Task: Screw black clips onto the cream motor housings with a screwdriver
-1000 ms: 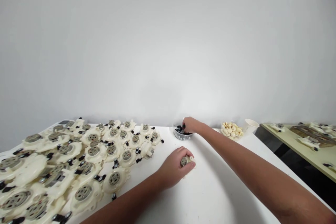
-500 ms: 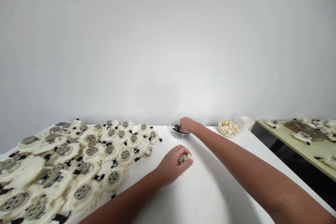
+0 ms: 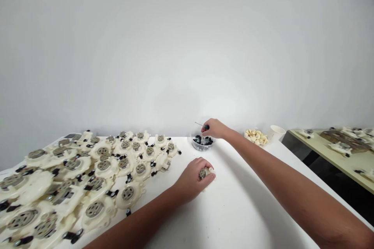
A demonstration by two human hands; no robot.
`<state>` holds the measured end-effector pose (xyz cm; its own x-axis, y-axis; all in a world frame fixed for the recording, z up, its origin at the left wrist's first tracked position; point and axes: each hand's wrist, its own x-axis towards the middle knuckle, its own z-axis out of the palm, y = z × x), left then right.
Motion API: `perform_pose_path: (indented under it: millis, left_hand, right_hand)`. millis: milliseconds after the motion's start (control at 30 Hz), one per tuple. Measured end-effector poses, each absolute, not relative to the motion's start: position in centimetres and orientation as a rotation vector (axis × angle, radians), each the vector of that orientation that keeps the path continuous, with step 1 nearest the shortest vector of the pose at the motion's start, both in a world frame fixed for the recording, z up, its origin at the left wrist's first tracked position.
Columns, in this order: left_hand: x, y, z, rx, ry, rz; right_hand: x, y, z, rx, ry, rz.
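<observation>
My left hand (image 3: 195,179) is wrapped round a cream plastic housing with a grey slotted round insert (image 3: 203,172), resting on the white table (image 3: 228,210). Above a clear round bowl (image 3: 201,147) at the table's back, my right hand (image 3: 215,128) is closed on a screwdriver (image 3: 206,127). Its handle looks dark green, and its thin metal shaft points left. Small black parts (image 3: 198,140) lie in the bowl under the fingers. Whether the fingers also pinch one of those parts is hidden.
Many similar cream housings (image 3: 127,194) with black pieces crowd the table's left side. A tub of pale cream pieces (image 3: 256,137) and a white paper cup (image 3: 277,133) stand at the back right. Beyond a gap, a yellowish table (image 3: 317,149) bears more housings. A wall (image 3: 187,46) rises behind.
My right hand has lifted out of the bowl, and the screwdriver in it now shows. My left hand keeps its hold on the housing. The view has shifted slightly.
</observation>
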<state>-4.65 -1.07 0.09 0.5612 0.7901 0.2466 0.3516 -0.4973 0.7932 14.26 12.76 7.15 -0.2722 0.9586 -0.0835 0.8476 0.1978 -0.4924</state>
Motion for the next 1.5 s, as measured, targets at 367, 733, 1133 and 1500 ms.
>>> perform_pose_path:
  millis: [367,733,1133,1500]
  left_hand:
    - [-4.6,-0.4,-0.3,2.060,0.993,0.864]
    - [-4.6,-0.3,-0.2,2.074,0.960,0.821]
    - [-4.7,-0.3,0.1,2.086,0.958,0.800]
    - [-4.7,-0.2,-0.1,2.091,0.962,0.803]
  right_hand:
    - [17.1,9.0,3.9,-1.345,-1.724,0.887]
    - [16.8,8.8,3.6,-1.302,-1.514,0.922]
    - [16.8,8.3,2.7,-1.207,-1.337,1.134]
    - [16.9,8.4,2.0,-1.255,-1.353,1.010]
